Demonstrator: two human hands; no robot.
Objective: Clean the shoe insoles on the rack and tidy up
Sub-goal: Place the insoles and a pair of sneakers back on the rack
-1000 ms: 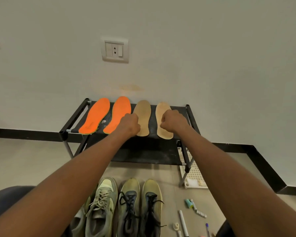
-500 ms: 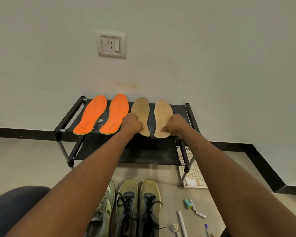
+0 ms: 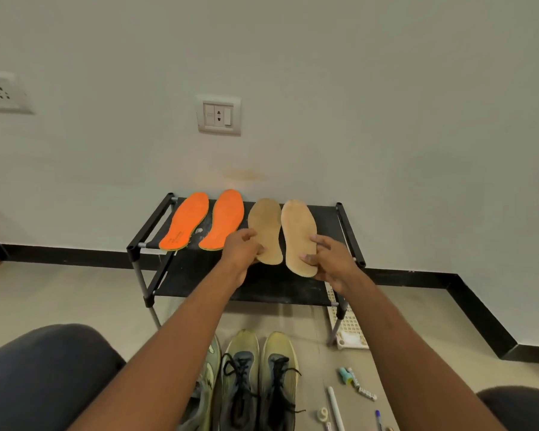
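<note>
Head view: left hand [image 3: 241,250] grip pinches heel of left tan insole [image 3: 265,229], right hand [image 3: 330,259] grip pinches right tan insole [image 3: 299,231], both on rack [image 3: 344,225] top beside orange insoles [image 3: 206,220].

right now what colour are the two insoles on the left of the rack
Bright orange, with a thin green edge at the heels; seen in the head view.

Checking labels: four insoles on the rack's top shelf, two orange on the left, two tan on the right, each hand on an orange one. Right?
Wrong on the hands. In the head view the left hand grips the left tan insole and the right hand the right tan insole. The two orange insoles lie untouched on the rack.
</note>
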